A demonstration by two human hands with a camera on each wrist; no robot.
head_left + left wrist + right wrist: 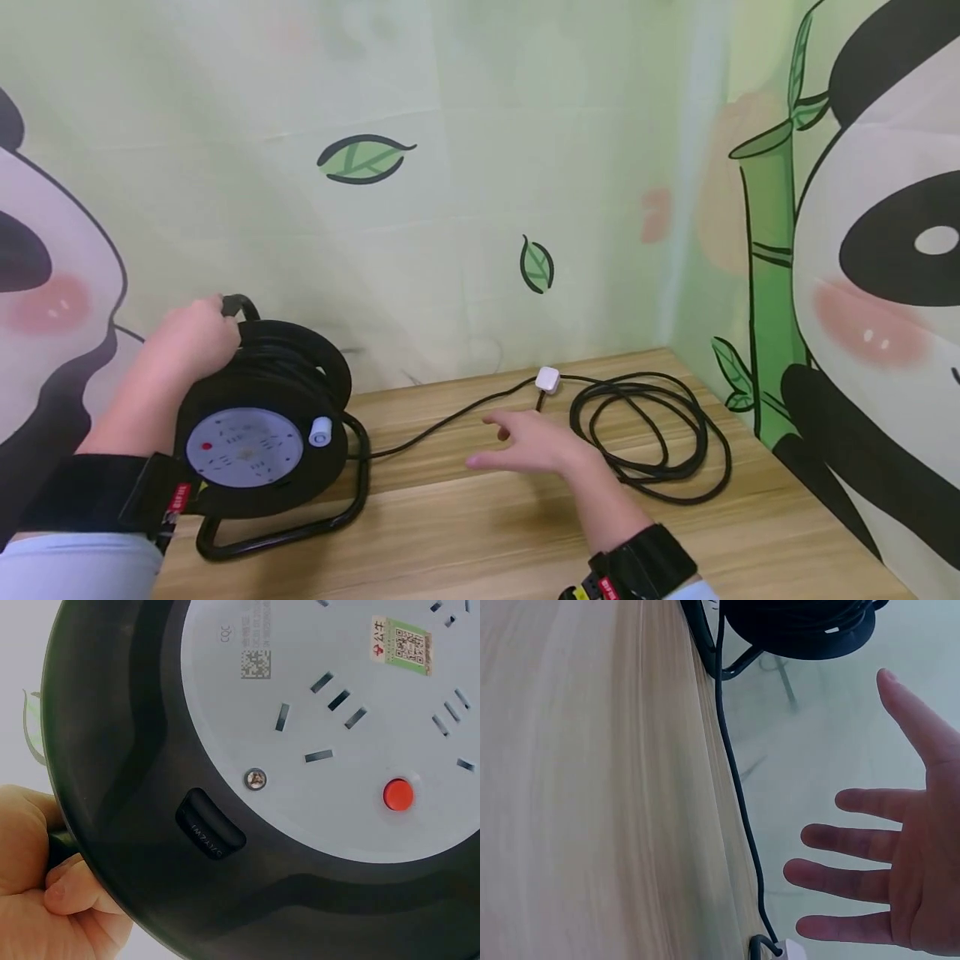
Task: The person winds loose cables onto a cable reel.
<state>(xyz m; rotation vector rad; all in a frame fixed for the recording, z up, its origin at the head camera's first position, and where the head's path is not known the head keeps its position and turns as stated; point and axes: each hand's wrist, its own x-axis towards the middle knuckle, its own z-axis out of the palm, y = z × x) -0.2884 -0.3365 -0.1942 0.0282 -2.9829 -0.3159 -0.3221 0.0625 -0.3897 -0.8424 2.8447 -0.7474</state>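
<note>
Your left hand [197, 337] is curled round the handle [243, 305] at the top of the reel [270, 398], which stands upright on its bent-tube foot [281, 539] on the table [420, 517]. Your right hand [536, 446] holds nothing; its fingers are spread, well apart from the reel on its right side.

From the reel, the cable [739, 791] runs right to a white block [547, 380]; farther right of the reel lies a loose coil [703, 442].

Expect the reel to be heavy, with much cable wound inside, and its shell stiff and fairly smooth; the handle is the surest hold. The pale knob [320, 432] on the reel's right side looks small, so pinch it rather than hang weight on it. The cable should be bendy but springy: take it between thumb and fingers, near the reel, for good control.
</note>
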